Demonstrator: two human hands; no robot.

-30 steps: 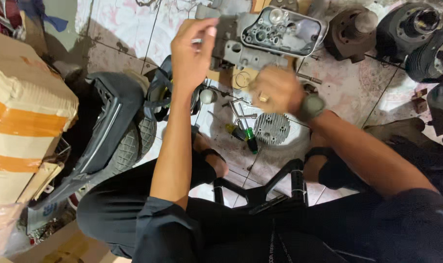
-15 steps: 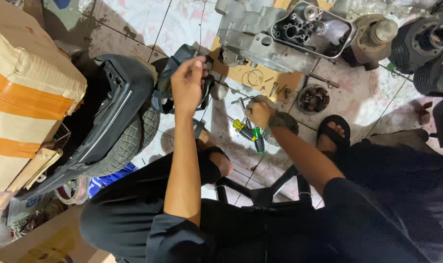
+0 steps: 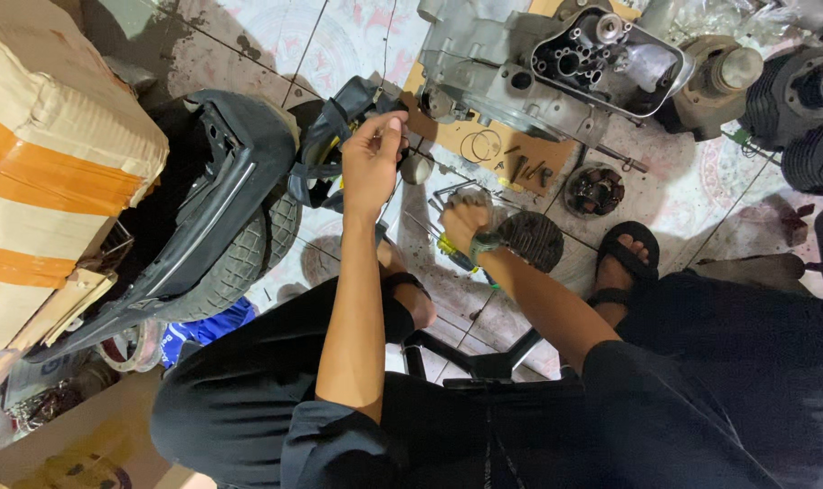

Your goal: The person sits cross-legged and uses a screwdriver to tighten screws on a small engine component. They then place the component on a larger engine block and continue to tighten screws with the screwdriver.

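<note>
Since half a second ago our left hand (image 3: 373,163) rose, fingertips pinched on something too small to tell | right hand (image 3: 466,220) lowered, seemingly closed over a grey part (image 3: 473,195), above screwdriver (image 3: 457,255) on tiled floor (image 3: 248,36) | engine case (image 3: 556,68) at far edge

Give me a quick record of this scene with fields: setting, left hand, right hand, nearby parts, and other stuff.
Setting: person seated low over a tiled floor
Left hand: raised, fingertips pinched on something too small to tell
Right hand: down among small tools on the floor, grip unclear
Nearby parts: grey engine case, round finned part, dark round part
Other: tyre, taped cardboard box, black sandal
</note>
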